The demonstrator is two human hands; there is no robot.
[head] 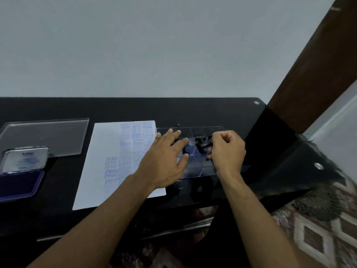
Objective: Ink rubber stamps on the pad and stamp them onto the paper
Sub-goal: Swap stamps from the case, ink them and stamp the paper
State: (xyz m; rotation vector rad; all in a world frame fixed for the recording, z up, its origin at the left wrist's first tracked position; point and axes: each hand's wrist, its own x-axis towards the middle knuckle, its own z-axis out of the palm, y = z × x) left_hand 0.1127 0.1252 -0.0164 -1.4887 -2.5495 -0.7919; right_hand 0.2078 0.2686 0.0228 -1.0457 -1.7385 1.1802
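Observation:
A white paper (100,167) with several blue stamp prints lies in the middle of the black table. To its right stands a clear plastic box (201,132) with compartments holding dark rubber stamps. My left hand (166,159) rests with fingers spread on the box's left edge, over the paper's right side. My right hand (228,149) is closed over the box, its fingertips pinching a black stamp (202,147). The open ink pad (17,182), blue with a silver lid (25,158) raised, sits at the far left.
A clear flat lid (50,136) lies behind the ink pad at the back left. The black table (193,111) ends at a pale wall. A brown wooden beam (313,64) rises at the right, and patterned fabric (318,229) shows at the lower right.

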